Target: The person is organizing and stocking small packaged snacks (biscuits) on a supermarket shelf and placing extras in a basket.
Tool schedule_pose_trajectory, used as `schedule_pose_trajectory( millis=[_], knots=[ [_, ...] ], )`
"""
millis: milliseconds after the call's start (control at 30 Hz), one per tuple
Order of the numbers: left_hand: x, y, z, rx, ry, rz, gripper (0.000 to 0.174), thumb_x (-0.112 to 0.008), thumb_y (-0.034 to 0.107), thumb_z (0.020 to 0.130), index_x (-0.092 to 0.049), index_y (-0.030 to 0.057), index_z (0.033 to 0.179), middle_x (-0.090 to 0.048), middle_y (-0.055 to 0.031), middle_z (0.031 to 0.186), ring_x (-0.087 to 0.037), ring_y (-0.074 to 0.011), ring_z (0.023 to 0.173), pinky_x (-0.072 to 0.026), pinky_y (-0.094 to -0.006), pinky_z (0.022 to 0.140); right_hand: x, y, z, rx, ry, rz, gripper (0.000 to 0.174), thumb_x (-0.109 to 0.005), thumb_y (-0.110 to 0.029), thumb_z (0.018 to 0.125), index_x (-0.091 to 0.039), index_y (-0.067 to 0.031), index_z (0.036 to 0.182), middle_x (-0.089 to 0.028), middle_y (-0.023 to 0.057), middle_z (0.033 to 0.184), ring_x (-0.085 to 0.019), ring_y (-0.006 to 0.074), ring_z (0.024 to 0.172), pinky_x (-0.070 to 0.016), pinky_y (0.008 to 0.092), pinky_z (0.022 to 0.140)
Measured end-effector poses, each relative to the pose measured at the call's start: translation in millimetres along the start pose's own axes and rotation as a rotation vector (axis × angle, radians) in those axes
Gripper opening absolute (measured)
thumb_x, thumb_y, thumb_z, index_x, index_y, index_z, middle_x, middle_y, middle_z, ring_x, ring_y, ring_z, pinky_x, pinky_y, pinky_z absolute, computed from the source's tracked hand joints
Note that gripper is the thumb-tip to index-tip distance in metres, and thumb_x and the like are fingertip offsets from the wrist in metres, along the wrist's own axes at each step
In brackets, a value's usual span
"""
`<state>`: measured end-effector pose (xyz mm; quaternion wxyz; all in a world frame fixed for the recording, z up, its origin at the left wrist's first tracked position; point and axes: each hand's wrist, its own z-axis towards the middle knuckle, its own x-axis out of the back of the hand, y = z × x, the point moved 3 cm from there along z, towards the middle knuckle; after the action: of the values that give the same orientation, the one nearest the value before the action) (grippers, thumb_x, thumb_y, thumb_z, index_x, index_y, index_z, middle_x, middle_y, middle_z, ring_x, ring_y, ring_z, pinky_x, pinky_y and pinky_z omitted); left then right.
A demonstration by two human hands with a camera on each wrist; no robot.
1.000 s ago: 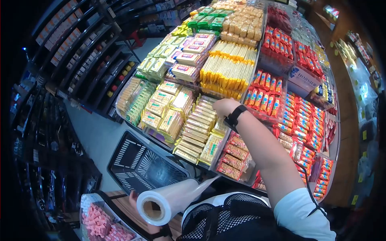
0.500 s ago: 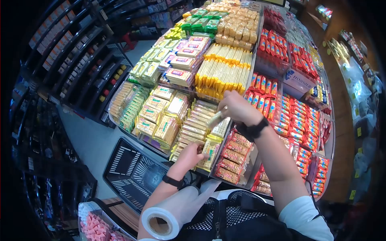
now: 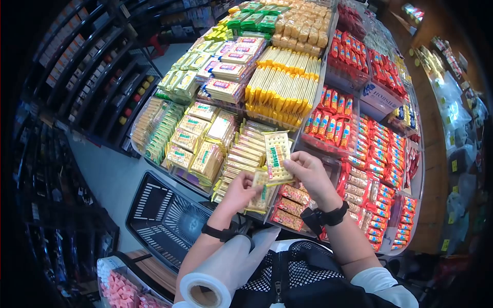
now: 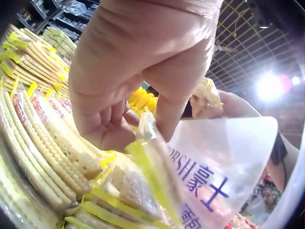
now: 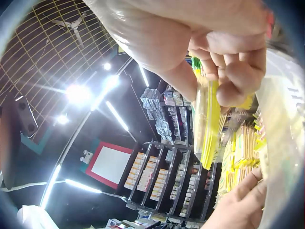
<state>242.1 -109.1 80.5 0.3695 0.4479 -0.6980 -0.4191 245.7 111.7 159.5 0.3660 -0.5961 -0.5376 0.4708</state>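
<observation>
Glossy plastic wraps the biscuit packet; the film roll (also plastic) looks smooth.

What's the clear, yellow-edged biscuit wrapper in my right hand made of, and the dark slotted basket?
The clear, yellow-edged biscuit wrapper looks like thin, glossy plastic film; contents show through. The dark slotted basket is probably satin moulded plastic, given its regular openings.

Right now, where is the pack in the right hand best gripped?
Probably its upper left edge, coming from the left: the pack is thin and flat, and the right hand pinches its lower right side. The left hand holds a second pack.
</observation>
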Motion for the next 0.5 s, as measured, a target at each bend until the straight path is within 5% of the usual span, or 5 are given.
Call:
schedule_pose_trajectory(
  millis=[167, 300, 500],
  knots=[
    [25, 20, -12, 0.053, -0.042, -0.554, 0.038, -0.050, 0.013, 0.103, -0.046, -0.0017, 0.138, -0.062, -0.0123, 0.127, -0.063, -0.0202, 0.114, -0.0529, -0.0355, 0.096, -29, 5, -3, -0.014, -0.072, -0.123, 0.025, -0.069, -0.020, 0.095, -0.058, 0.0008, 0.103, -0.062, 0.0016, 0.071, -0.055, 0.0072, 0.052, -0.0434, 0.0243, 0.043],
    [32, 34, -30, 0.022, -0.129, -0.902, 0.037, -0.045, 0.022, 0.107, -0.041, 0.0032, 0.140, -0.056, -0.0098, 0.133, -0.059, -0.0189, 0.119, -0.0500, -0.0351, 0.098, -62, 20, 2, 0.010, -0.108, -0.275, 0.030, -0.070, -0.020, 0.092, -0.057, 0.0014, 0.107, -0.062, 0.0043, 0.072, -0.058, 0.0107, 0.052, -0.0447, 0.0255, 0.043],
    [40, 14, -46, -0.050, -0.028, -0.692, 0.050, -0.055, 0.020, 0.103, -0.036, 0.0053, 0.147, -0.056, -0.0065, 0.135, -0.056, -0.0172, 0.122, -0.0460, -0.0340, 0.102, -102, 29, -4, 0.262, -0.122, -0.570, 0.036, -0.073, -0.017, 0.086, -0.054, 0.0000, 0.112, -0.056, 0.0116, 0.065, -0.062, 0.0281, 0.062, -0.0477, 0.0385, 0.059]
  ],
)
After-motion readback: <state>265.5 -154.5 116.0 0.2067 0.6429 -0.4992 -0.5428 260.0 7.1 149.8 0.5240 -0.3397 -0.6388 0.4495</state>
